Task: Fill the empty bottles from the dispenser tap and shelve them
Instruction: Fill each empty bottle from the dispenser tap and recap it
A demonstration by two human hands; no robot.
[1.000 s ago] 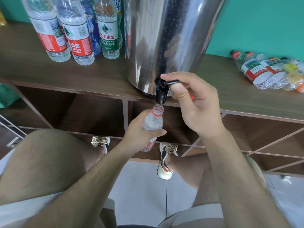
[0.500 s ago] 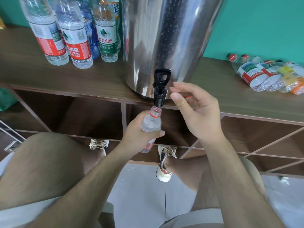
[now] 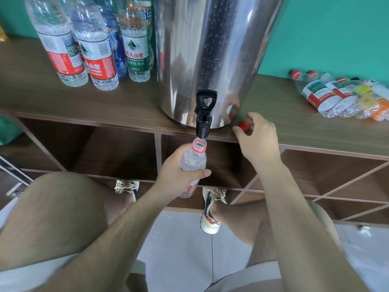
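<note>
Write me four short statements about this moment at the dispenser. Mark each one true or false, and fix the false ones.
1. The left hand holds an uncapped bottle with its mouth just under the tap. True.
2. The right hand presses the tap's lever. False: its thumb and fingers curl round the red cap on the shelf top, beside the base of the dispenser.
3. The bottles on the left of the dispenser stand upright. True.
4. The bottles on the right stand upright too. False: they lie on their sides.
</note>
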